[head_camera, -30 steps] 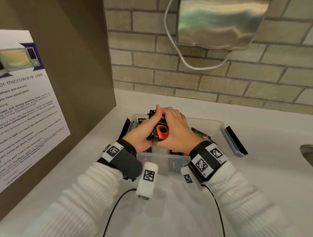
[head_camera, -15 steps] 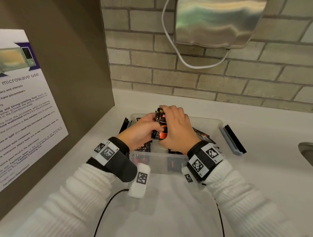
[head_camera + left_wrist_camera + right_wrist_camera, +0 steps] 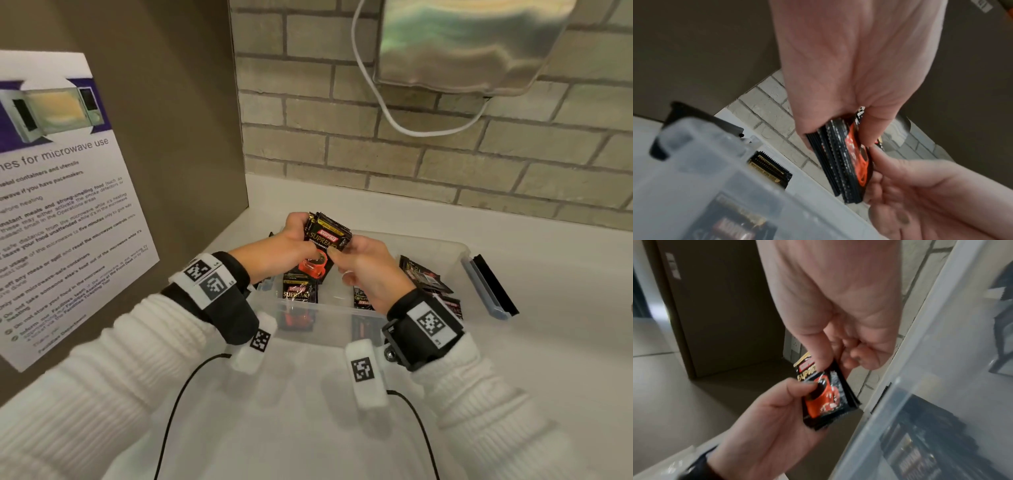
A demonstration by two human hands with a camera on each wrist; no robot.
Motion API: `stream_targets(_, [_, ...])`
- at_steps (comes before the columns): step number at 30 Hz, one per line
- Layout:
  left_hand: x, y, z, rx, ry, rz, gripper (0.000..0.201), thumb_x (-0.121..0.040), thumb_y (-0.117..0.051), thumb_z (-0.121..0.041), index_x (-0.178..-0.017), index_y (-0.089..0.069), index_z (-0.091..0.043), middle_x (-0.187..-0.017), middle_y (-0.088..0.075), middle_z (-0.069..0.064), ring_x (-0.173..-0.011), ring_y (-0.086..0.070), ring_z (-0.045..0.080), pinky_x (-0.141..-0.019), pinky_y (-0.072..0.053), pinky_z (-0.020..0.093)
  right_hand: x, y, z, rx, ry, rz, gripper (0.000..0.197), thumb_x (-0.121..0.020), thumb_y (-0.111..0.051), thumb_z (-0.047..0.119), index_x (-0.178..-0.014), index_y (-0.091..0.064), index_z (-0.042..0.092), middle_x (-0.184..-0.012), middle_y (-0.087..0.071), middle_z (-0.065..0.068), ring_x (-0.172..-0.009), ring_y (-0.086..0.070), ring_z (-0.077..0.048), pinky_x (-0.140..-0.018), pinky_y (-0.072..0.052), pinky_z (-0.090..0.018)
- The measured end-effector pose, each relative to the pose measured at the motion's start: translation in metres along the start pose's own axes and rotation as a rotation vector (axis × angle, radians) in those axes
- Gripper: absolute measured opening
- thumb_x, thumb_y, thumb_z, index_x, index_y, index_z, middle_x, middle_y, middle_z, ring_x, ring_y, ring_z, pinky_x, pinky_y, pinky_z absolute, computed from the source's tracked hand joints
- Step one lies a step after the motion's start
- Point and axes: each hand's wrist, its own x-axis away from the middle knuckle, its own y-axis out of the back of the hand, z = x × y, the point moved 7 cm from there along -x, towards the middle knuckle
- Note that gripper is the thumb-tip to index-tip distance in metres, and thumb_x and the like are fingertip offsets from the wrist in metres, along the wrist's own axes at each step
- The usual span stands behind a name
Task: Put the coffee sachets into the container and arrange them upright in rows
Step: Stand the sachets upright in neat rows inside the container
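Observation:
A stack of black coffee sachets [image 3: 325, 245] with a red cup print is held above the clear plastic container [image 3: 455, 251]. My left hand [image 3: 291, 246] grips the stack [image 3: 846, 160] from its left side. My right hand [image 3: 363, 267] pinches its right edge between thumb and fingers, with the stack [image 3: 826, 394] facing the camera in the right wrist view. Inside the container an upright sachet [image 3: 299, 291] stands near the front wall, another [image 3: 363, 298] sits behind my right wrist, and loose ones [image 3: 423, 275] lean at the right end.
The container sits on a white counter [image 3: 308, 428] in a corner. A brown panel with a microwave notice [image 3: 58, 205] is on the left and a brick wall [image 3: 411, 154] behind. The container's blue-black lid latch [image 3: 489, 287] sticks out right. Sensor cables [image 3: 178, 411] trail over the counter.
Both hands have lifted the stack of sachets up out of the container and turned it face up toward the camera. The right hand has slid to the stack's right edge.

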Motion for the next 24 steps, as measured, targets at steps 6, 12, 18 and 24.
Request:
stream_targets(6, [-0.008,0.006,0.010,-0.089,0.041,0.004,0.057,-0.086,-0.051,0.008,-0.136,-0.024,-0.003,-0.120,-0.044,0.013,-0.114,-0.049,0.025,-0.082,-0.045,0.021,-0.003,-0.006,-0.013,0.063,-0.091,-0.080,0.021,-0.088,-0.058,0.000,-0.109,-0.058,0.002,-0.080,-0.061,-0.007,-0.066,-0.059,-0.015,-0.064,-0.057,-0.026])
stream_targets(12, [-0.014,0.045,0.022,-0.709,0.051,0.002,0.044,-0.087,-0.056,-0.012,-0.129,-0.049,-0.024,-0.135,-0.034,0.005,-0.133,-0.024,0.024,-0.109,-0.025,0.038,-0.007,-0.014,-0.025,0.661,-0.217,0.030,0.007,-0.082,-0.066,0.007,-0.082,-0.059,0.010,-0.076,-0.062,-0.004,-0.062,-0.058,-0.014,-0.060,-0.052,-0.025])
stream_targets(18, [-0.016,0.030,0.037,-0.802,0.035,0.056,0.042,-0.086,-0.056,-0.012,-0.125,-0.052,-0.028,-0.141,-0.029,0.004,-0.134,-0.020,0.026,-0.110,-0.021,0.036,-0.009,-0.041,-0.025,1.026,-0.294,0.281,0.021,-0.081,-0.063,0.010,-0.065,-0.050,0.012,-0.071,-0.051,-0.001,-0.064,-0.048,-0.014,-0.055,-0.038,-0.021])
stream_targets(24, [-0.019,0.029,0.042,-0.780,0.051,0.069,0.040,-0.088,-0.054,-0.014,-0.126,-0.052,-0.025,-0.141,-0.030,0.007,-0.132,-0.026,0.026,-0.110,-0.024,0.037,-0.014,-0.046,-0.023,0.991,-0.227,0.209,0.006,-0.080,-0.065,0.008,-0.083,-0.059,0.008,-0.087,-0.057,-0.007,-0.084,-0.053,-0.019,-0.075,-0.044,-0.026])
